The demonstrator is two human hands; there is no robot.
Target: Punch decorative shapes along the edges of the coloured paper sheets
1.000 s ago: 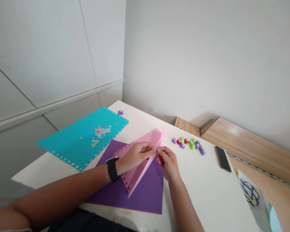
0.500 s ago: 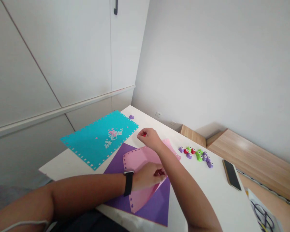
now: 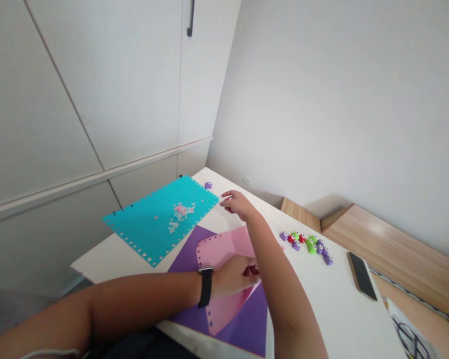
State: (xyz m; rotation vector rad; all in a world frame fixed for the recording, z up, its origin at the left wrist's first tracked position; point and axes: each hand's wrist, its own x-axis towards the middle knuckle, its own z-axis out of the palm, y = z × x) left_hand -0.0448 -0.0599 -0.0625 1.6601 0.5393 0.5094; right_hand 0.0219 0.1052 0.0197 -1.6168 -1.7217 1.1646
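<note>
Our left hand (image 3: 232,276) is pinching something small and red (image 3: 252,270) over the pink sheet (image 3: 224,247), right hand (image 3: 238,205) spread open in the air; best keep that sheet flat on the purple sheet (image 3: 189,262).

- A black watch strap (image 3: 206,287) circles the left wrist, flat and fairly wide, with its face turned out of view
- The left forearm (image 3: 145,294) is bare up to the wrist
- The right forearm (image 3: 286,289) is bare as well
- The left hand (image 3: 230,276) and right hand (image 3: 239,205) are both bare, fingers uncovered
- A thin white cable (image 3: 48,354) runs along the bottom edge of the view, by the left arm
- Dark clothing (image 3: 142,348) shows at the bottom edge, too shadowed to tell its cut
</note>
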